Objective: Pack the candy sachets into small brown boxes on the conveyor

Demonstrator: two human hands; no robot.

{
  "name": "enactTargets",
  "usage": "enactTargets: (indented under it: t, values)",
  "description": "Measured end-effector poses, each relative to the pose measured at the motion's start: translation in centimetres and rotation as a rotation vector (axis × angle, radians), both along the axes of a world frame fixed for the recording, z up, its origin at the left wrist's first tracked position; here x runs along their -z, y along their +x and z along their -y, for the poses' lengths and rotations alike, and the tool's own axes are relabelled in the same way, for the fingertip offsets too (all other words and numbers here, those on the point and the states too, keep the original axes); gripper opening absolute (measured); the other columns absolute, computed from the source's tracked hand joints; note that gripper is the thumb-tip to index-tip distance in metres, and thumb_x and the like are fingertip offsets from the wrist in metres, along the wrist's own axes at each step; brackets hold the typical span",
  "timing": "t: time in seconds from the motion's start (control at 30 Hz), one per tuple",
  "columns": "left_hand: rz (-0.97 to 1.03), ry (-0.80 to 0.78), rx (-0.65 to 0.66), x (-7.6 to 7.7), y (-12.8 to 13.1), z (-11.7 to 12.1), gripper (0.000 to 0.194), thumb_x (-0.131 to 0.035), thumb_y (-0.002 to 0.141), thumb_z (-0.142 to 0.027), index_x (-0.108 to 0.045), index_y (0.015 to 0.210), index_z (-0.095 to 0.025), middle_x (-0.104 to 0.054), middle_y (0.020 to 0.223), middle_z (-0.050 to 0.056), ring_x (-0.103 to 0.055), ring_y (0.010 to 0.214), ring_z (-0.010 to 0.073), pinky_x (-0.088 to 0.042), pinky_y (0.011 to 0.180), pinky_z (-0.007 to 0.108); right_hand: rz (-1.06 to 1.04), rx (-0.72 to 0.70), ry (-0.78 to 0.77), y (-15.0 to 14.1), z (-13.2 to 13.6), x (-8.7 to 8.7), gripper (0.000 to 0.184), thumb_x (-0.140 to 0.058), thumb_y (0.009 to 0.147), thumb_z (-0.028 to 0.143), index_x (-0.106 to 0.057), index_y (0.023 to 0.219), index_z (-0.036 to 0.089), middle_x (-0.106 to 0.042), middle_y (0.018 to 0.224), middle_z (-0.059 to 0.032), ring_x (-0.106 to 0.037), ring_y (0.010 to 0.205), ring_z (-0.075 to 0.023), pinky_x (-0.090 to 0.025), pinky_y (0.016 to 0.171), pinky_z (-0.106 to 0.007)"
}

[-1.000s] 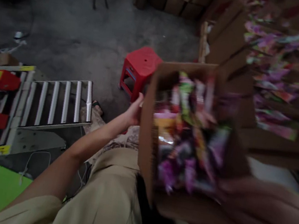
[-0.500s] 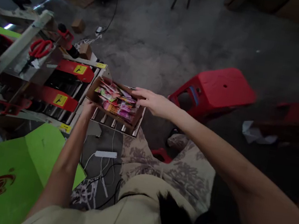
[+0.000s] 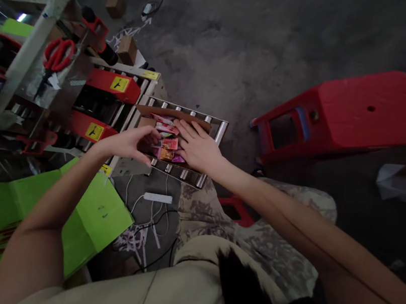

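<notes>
Metal rollers point(image 3: 221, 132) are topped by a cardboard box point(image 3: 145, 122) of packets point(image 3: 169, 143). Over these, the right hand point(image 3: 201, 150) is spread flat; the left hand point(image 3: 130, 142) is curved, thumb and fingers apart.

A short run of metal rollers point(image 3: 220, 133) carries one open box point(image 3: 147, 121), which lies lengthwise across several of them, roller ends showing along both its long sides and the last roller bare just past its end. The grey floor point(image 3: 233, 50) bears a red stool point(image 3: 373, 109), a carton point(image 3: 115, 5) and a white plug point(image 3: 147, 10) near each other beyond the rollers, and, on the near side, a power strip point(image 3: 158, 197) with loose cables and a heap of paper strips point(image 3: 132, 239).
</notes>
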State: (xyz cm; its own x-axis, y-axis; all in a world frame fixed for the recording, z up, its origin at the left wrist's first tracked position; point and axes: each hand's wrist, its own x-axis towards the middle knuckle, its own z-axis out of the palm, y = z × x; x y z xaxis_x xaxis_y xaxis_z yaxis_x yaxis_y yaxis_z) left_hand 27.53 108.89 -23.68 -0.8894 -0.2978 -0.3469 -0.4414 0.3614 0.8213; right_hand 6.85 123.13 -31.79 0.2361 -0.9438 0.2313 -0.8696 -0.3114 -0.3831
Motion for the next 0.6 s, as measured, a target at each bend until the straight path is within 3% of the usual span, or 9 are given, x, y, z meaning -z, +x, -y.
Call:
enactTargets:
  t: [0.07, 0.13, 0.2, 0.27, 0.33, 0.4, 0.47, 0.53, 0.6]
  values:
    - [0.021, -0.048, -0.025, 0.9, -0.4, 0.2, 0.057, -0.088, 0.058, -0.05, -0.066, 0.101, -0.02, -0.069, 0.091, 0.007, -0.065, 0.083, 0.0211, -0.054, 0.075, 0.032, 0.045, -0.082, -0.015, -1.1, -0.1, 0.4, 0.047, -0.055, 0.093, 0.029, -0.056, 0.135, 0.009, -0.03, 0.16, -0.0158, -0.025, 0.151, -0.0296, -0.027, 0.124, -0.054]
    - [-0.003, -0.143, -0.105, 2.1, -0.7, 0.5, 0.046, -0.083, 0.064, -0.054, -0.066, 0.087, -0.018, -0.066, 0.078, 0.005, -0.062, 0.075, 0.0197, -0.052, 0.071, 0.031, 0.144, -0.175, -0.025, -2.6, -0.3, 0.1, 0.045, -0.05, 0.095, 0.029, -0.055, 0.136, 0.014, -0.041, 0.156, -0.0133, -0.035, 0.146, -0.0263, -0.034, 0.12, -0.049]
    - [-0.039, -0.325, -0.19, 3.2, -0.8, 0.4, 0.042, -0.081, 0.067, -0.054, -0.065, 0.081, -0.018, -0.065, 0.08, 0.006, -0.061, 0.079, 0.0221, -0.051, 0.076, 0.034, 0.276, -0.146, -0.078, -4.1, -0.3, -0.9, 0.04, -0.038, 0.099, 0.027, -0.057, 0.134, 0.021, -0.052, 0.146, -0.0081, -0.047, 0.137, -0.0207, -0.042, 0.114, -0.042]
    - [-0.024, -0.561, -0.251, 3.8, -1.0, -0.3, 0.042, -0.082, 0.068, -0.051, -0.065, 0.088, -0.018, -0.066, 0.095, 0.01, -0.061, 0.096, 0.0288, -0.049, 0.09, 0.042, 0.354, 0.039, -0.171, -5.1, 0.1, -2.3, 0.042, -0.03, 0.102, 0.027, -0.056, 0.135, 0.024, -0.054, 0.141, -0.0072, -0.048, 0.134, -0.0214, -0.041, 0.113, -0.045]
    - [0.027, -0.787, -0.325, 4.0, -1.1, -1.6, 0.049, -0.081, 0.07, -0.049, -0.064, 0.101, -0.016, -0.063, 0.112, 0.016, -0.056, 0.113, 0.0366, -0.041, 0.104, 0.052, 0.338, 0.185, -0.24, -5.4, 0.6, -3.3, 0.045, -0.039, 0.102, 0.037, -0.049, 0.142, 0.02, -0.051, 0.141, -0.0105, -0.042, 0.139, -0.0301, -0.032, 0.116, -0.056]
    - [0.051, -0.961, -0.466, 4.0, -1.2, -3.2, 0.062, -0.077, 0.075, -0.05, -0.059, 0.121, -0.013, -0.056, 0.13, 0.022, -0.047, 0.128, 0.0419, -0.031, 0.112, 0.059, 0.271, 0.173, -0.217, -4.7, 0.6, -3.6, 0.06, -0.055, 0.095, 0.046, -0.045, 0.145, 0.014, -0.052, 0.139, -0.0139, -0.043, 0.136, -0.0364, -0.028, 0.115, -0.062]
    - [0.025, -1.061, -0.598, 4.1, -1.5, -4.7, 0.076, -0.07, 0.082, -0.052, -0.045, 0.141, -0.01, -0.041, 0.148, 0.027, -0.033, 0.141, 0.0436, -0.022, 0.117, 0.061, 0.191, 0.114, -0.143, -3.4, -0.3, -2.9, 0.052, -0.06, 0.093, 0.041, -0.053, 0.137, 0.014, -0.058, 0.132, -0.0135, -0.049, 0.129, -0.0341, -0.03, 0.114, -0.061]
    - [-0.032, -1.069, -0.571, 4.6, -2.2, -5.9, 0.078, -0.06, 0.088, -0.053, -0.034, 0.15, -0.012, -0.026, 0.159, 0.025, -0.018, 0.151, 0.041, -0.016, 0.12, 0.061, 0.117, 0.106, -0.102, -2.1, -1.7, -1.7, 0.035, -0.055, 0.095, 0.032, -0.062, 0.126, 0.016, -0.062, 0.13, -0.0127, -0.052, 0.126, -0.0307, -0.032, 0.114, -0.058]
    - [-0.079, -0.982, -0.398, 5.4, -3.3, -7.1, 0.069, -0.049, 0.094, -0.053, -0.036, 0.151, -0.016, -0.023, 0.162, 0.021, -0.011, 0.154, 0.0368, -0.015, 0.122, 0.058, 0.078, 0.126, -0.103, -1.6, -2.8, -0.8, 0.029, -0.051, 0.097, 0.027, -0.065, 0.119, 0.016, -0.063, 0.129, -0.0134, -0.052, 0.126, -0.0298, -0.031, 0.114, -0.057]
